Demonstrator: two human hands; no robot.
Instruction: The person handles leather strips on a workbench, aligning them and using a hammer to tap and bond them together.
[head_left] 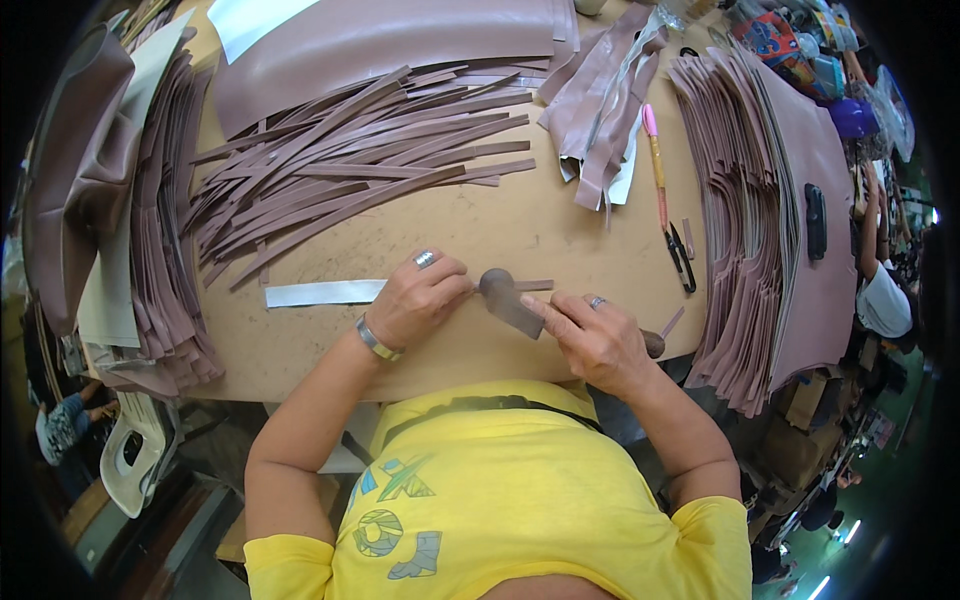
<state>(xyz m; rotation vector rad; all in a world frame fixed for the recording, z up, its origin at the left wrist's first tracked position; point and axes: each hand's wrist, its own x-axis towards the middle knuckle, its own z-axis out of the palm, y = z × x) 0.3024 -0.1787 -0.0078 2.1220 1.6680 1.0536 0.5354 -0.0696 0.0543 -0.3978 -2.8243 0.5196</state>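
Note:
My left hand (pixel 418 298) presses down on a long narrow strip (pixel 320 292) that lies flat on the wooden table (pixel 560 225); the strip shows a pale underside to the left and a mauve end (pixel 533 285) to the right. My right hand (pixel 592 340) grips a hammer by its handle, index finger stretched along it, and the dark metal hammer head (pixel 503 295) rests on the strip just right of my left fingers. The handle's wooden end (pixel 654 343) sticks out behind my right hand.
A heap of mauve leather strips (pixel 360 160) lies beyond my hands. Stacks of cut mauve panels (pixel 750 220) stand right, more stacks (pixel 165 220) left. Small snips (pixel 682 255) and a pink-tipped pen (pixel 655 165) lie right of centre. Folded scraps (pixel 600 110) sit behind.

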